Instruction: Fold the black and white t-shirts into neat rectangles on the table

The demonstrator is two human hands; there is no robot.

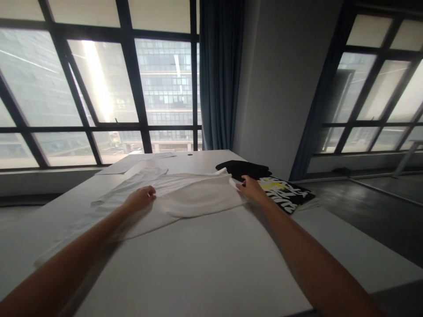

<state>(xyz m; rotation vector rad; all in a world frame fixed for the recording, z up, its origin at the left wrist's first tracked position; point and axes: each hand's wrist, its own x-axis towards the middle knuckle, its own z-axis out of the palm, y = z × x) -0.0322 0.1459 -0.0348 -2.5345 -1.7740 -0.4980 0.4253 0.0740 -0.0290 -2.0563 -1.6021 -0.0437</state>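
Note:
A white garment (185,198) lies spread and partly folded on the white table (205,264). My left hand (140,197) rests on its middle with the fingers curled under, pressing the cloth. My right hand (250,187) is at the garment's right edge, fingers closed on the fabric there. Both arms reach forward across the table.
A black garment (243,168) lies at the table's far right, with a black, white and yellow printed garment (286,193) beside it at the table edge. Sheets of paper (132,162) lie at the far side near the windows. A grey pillar and curtain stand behind.

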